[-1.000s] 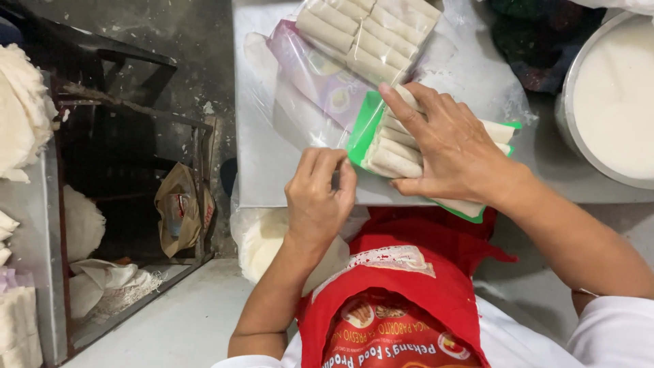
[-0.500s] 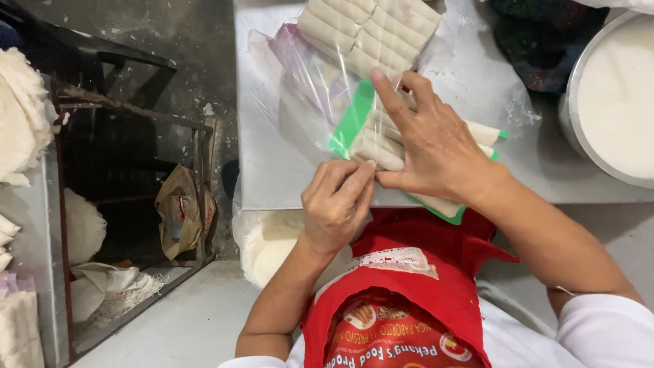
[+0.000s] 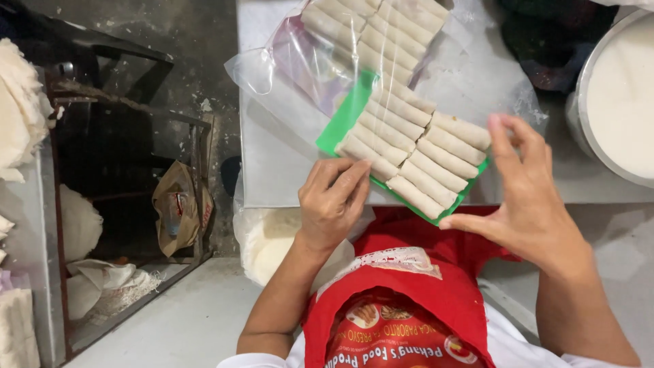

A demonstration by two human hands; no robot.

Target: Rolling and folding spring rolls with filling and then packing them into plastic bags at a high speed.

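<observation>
A green tray (image 3: pixel 346 121) holding two rows of pale spring rolls (image 3: pixel 415 150) lies on the metal table (image 3: pixel 272 170), its far end inside the mouth of a clear plastic bag (image 3: pixel 293 61). More rolls (image 3: pixel 375 27) lie deeper in the bag. My left hand (image 3: pixel 334 201) is curled at the tray's near left edge, fingertips pinching it. My right hand (image 3: pixel 528 204) hovers open just right of the tray, fingers spread and thumb close to the tray's near corner.
A large round tub of white substance (image 3: pixel 616 102) stands at the right, with a dark bag (image 3: pixel 545 41) behind the tray. White stacked sheets (image 3: pixel 20 109) and a brown paper bag (image 3: pixel 180 211) sit left. A white bundle (image 3: pixel 272 238) lies below the table edge. I wear a red apron (image 3: pixel 409 272).
My right hand lifted off the rolls and swung right, opening wide, so the rolls now show. My left hand stayed at the tray's near edge.
</observation>
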